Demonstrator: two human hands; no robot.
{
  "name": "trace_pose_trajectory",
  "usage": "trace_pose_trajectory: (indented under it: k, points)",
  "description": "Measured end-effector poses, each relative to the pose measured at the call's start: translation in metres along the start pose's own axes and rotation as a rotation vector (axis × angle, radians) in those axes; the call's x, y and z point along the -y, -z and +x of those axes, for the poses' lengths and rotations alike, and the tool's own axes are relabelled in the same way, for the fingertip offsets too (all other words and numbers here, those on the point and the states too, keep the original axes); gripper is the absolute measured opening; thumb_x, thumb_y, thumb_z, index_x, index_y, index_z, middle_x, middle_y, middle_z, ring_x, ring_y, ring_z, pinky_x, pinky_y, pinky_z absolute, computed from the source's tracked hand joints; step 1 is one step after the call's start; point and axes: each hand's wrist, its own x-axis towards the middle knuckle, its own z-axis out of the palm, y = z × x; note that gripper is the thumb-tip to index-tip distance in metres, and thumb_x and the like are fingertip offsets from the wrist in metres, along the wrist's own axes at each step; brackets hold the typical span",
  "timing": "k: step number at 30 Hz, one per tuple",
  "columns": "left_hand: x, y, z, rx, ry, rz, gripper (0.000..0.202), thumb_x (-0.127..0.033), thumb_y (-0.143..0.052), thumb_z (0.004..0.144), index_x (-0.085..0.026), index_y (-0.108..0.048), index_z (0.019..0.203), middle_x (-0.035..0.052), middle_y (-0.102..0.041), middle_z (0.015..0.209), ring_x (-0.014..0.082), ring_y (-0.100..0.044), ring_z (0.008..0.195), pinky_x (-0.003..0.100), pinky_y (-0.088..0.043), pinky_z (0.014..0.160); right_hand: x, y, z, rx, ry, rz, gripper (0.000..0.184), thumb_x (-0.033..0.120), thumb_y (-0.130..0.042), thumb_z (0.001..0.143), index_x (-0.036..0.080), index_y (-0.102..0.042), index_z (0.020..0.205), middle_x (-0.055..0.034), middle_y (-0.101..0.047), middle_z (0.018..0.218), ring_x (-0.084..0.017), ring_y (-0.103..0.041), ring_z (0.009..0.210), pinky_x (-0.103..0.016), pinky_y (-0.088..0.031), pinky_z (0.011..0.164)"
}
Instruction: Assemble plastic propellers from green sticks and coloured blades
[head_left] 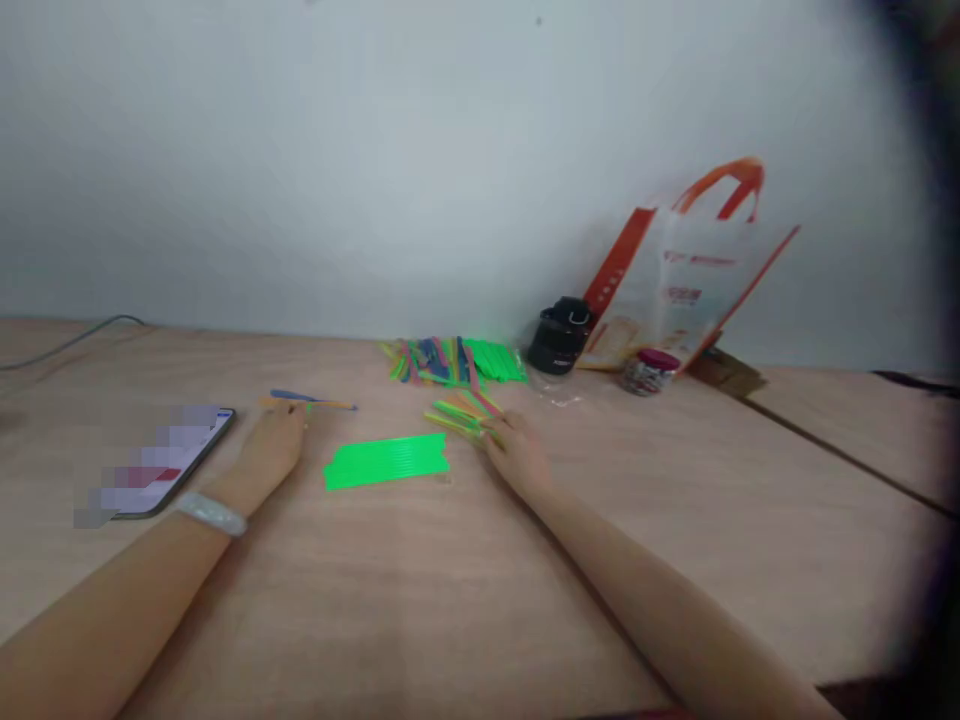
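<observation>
My left hand rests on the wooden table, its fingertips at a few thin orange and blue straws and apparently pinching them. My right hand has its fingers on a small bunch of multicoloured straws, which seem held at one end. Between my hands lies a flat strip of bright green straws side by side. Farther back sits a heap of mixed coloured straws. The picture is too soft to show each finger's grip.
A smartphone with a blurred screen lies left of my left hand. At the back stand a black cylindrical object, a small jar with a red lid and a white-and-orange bag against the wall. A cable runs along the back left.
</observation>
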Motion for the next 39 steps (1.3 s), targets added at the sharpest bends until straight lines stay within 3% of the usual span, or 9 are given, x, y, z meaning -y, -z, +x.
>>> trace_pose_trajectory:
  k: [5, 9, 11, 14, 18, 24, 30, 34, 39]
  points:
    - [-0.02, 0.015, -0.004, -0.091, -0.024, 0.062, 0.033, -0.026, -0.04, 0.09, -0.01, -0.053, 0.116, 0.0181, -0.057, 0.111, 0.0301, -0.054, 0.102, 0.042, -0.046, 0.083, 0.003, -0.002, 0.001, 0.01, -0.02, -0.106, 0.028, 0.02, -0.047, 0.085, 0.015, -0.063, 0.107, -0.0116, -0.061, 0.104, -0.024, -0.051, 0.099, -0.035, -0.039, 0.09]
    - [-0.052, 0.023, -0.012, -0.171, -0.326, -0.155, 0.029, -0.029, -0.041, 0.092, -0.016, -0.056, 0.113, 0.0111, -0.056, 0.113, 0.0239, -0.051, 0.106, 0.04, -0.043, 0.092, 0.0, -0.002, 0.004, 0.068, -0.061, -0.161, 0.026, 0.018, -0.047, 0.085, 0.016, -0.064, 0.104, -0.0112, -0.062, 0.104, -0.023, -0.052, 0.098, -0.034, -0.039, 0.088]
    - [-0.071, 0.025, -0.019, -0.153, -0.485, -0.249, 0.027, -0.029, -0.042, 0.093, -0.018, -0.058, 0.111, 0.0086, -0.057, 0.112, 0.0214, -0.051, 0.104, 0.038, -0.043, 0.093, -0.001, -0.002, 0.005, 0.102, -0.074, -0.182, 0.023, 0.018, -0.048, 0.085, 0.016, -0.065, 0.1, -0.011, -0.063, 0.101, -0.022, -0.053, 0.096, -0.032, -0.039, 0.086]
    - [-0.096, 0.024, -0.027, -0.098, -0.59, -0.305, 0.024, -0.029, -0.044, 0.092, -0.018, -0.06, 0.106, 0.0081, -0.057, 0.107, 0.021, -0.05, 0.101, 0.037, -0.045, 0.088, -0.001, -0.001, 0.005, 0.114, -0.074, -0.203, 0.021, 0.019, -0.049, 0.085, 0.015, -0.066, 0.097, -0.0109, -0.063, 0.098, -0.022, -0.053, 0.095, -0.032, -0.039, 0.086]
    - [-0.113, 0.022, -0.031, -0.04, -0.597, -0.306, 0.022, -0.029, -0.043, 0.093, -0.019, -0.062, 0.101, 0.0063, -0.057, 0.101, 0.0205, -0.049, 0.097, 0.035, -0.045, 0.083, -0.002, -0.003, 0.005, 0.082, -0.066, -0.19, 0.021, 0.019, -0.048, 0.084, 0.015, -0.065, 0.096, -0.0106, -0.062, 0.096, -0.021, -0.053, 0.093, -0.032, -0.04, 0.085]
    - [-0.115, 0.023, -0.033, -0.015, -0.586, -0.271, 0.023, -0.031, -0.043, 0.093, -0.017, -0.061, 0.094, 0.0055, -0.058, 0.094, 0.0205, -0.05, 0.092, 0.036, -0.044, 0.083, -0.005, -0.007, 0.005, -0.04, -0.029, -0.056, 0.022, 0.019, -0.045, 0.084, 0.015, -0.064, 0.094, -0.0106, -0.063, 0.093, -0.023, -0.054, 0.092, -0.035, -0.043, 0.084]
    - [-0.125, 0.025, -0.035, 0.006, -0.59, -0.252, 0.025, -0.034, -0.044, 0.092, -0.017, -0.062, 0.095, 0.007, -0.059, 0.095, 0.0219, -0.052, 0.095, 0.038, -0.044, 0.086, 0.019, -0.005, 0.0, -0.11, 0.015, 0.24, 0.03, 0.022, -0.042, 0.086, 0.017, -0.06, 0.109, -0.0104, -0.063, 0.106, -0.022, -0.055, 0.101, -0.038, -0.043, 0.089]
    - [-0.129, 0.023, -0.035, -0.018, -0.592, -0.289, 0.019, -0.027, -0.044, 0.092, -0.017, -0.061, 0.09, 0.0057, -0.058, 0.091, 0.0203, -0.053, 0.09, 0.037, -0.045, 0.084, 0.037, -0.006, -0.006, -0.077, 0.037, 0.462, 0.033, 0.02, -0.04, 0.086, 0.021, -0.062, 0.109, -0.0078, -0.065, 0.1, -0.02, -0.057, 0.097, -0.036, -0.045, 0.087]
    - [-0.126, 0.021, -0.035, -0.104, -0.498, -0.376, 0.017, -0.025, -0.042, 0.092, -0.017, -0.057, 0.096, 0.0054, -0.059, 0.092, 0.0196, -0.055, 0.089, 0.036, -0.047, 0.081, 0.05, -0.005, -0.014, 0.037, -0.197, 0.751, 0.031, 0.024, -0.042, 0.082, 0.02, -0.066, 0.102, -0.0044, -0.062, 0.079, -0.016, -0.056, 0.072, -0.03, -0.047, 0.066]
